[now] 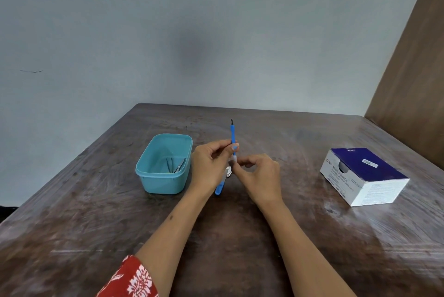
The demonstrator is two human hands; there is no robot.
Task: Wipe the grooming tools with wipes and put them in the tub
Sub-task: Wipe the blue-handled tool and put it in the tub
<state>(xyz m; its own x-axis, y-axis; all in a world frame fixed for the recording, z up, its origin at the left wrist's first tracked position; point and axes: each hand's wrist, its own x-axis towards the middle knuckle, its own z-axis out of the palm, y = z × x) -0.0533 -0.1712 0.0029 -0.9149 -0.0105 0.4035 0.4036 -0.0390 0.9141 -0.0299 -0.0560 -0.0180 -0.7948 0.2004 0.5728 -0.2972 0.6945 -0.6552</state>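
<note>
Head view. We see a dark brown, scuffed wooden table point(240, 236) set against a pale grey wall. Our left hand point(208, 164) pinches a slim blue-handled grooming tool with a dark pointed tip point(232, 132), held nearly upright above the table, tip pointing away from us. Our right hand point(258, 176) has its fingers curled around a small white wipe point(234, 158) pressed to the lower end of that tool, just below the left fingertips.

Between and beneath the two hands, a second blue-handled tool with a metal head point(222, 182) lies on the table; we cannot tell what kind it is.

Just left of the left hand sits a light blue rectangular plastic tub point(163, 183), open, with thin metal tools point(176, 165) lying in it.

Well to the right stands a white and dark blue cardboard box of alcohol swabs point(365, 176), opening towards us.

A red floral-print sleeve point(129, 280) shows on the left arm.
</note>
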